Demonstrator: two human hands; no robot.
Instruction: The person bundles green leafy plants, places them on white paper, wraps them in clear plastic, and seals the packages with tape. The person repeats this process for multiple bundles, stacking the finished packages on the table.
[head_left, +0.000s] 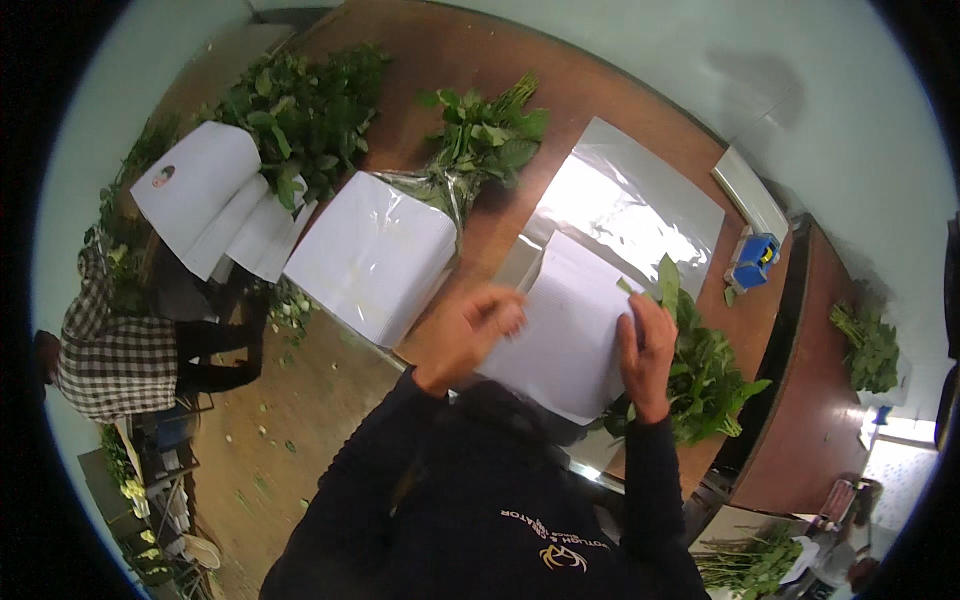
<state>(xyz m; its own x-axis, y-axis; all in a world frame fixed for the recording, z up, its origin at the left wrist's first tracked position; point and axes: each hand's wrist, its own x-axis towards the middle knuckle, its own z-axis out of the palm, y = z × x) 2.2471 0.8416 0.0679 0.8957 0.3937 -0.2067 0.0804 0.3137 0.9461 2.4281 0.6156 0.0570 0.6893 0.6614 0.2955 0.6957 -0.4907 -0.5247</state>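
Note:
A white corrugated sheet (574, 322), folded over a leafy green bunch (701, 375), lies before me on clear film (622, 202). My right hand (649, 349) grips the sheet's right edge, thumb on the white face, with leaves beside the fingers. Blurred by motion, my left hand (480, 326) hovers near the sheet's left side with loosely bent fingers and nothing visible in it. What is inside the fold is hidden.
A film-covered white package (375, 255) with leafy stems (495, 127) lies to the left on the wooden table (450, 45). Beyond it are a large leafy pile (307, 105) and other white sheets (210, 195). A blue tape dispenser (752, 259) sits at right. A person in a checked shirt (120, 360) stands left.

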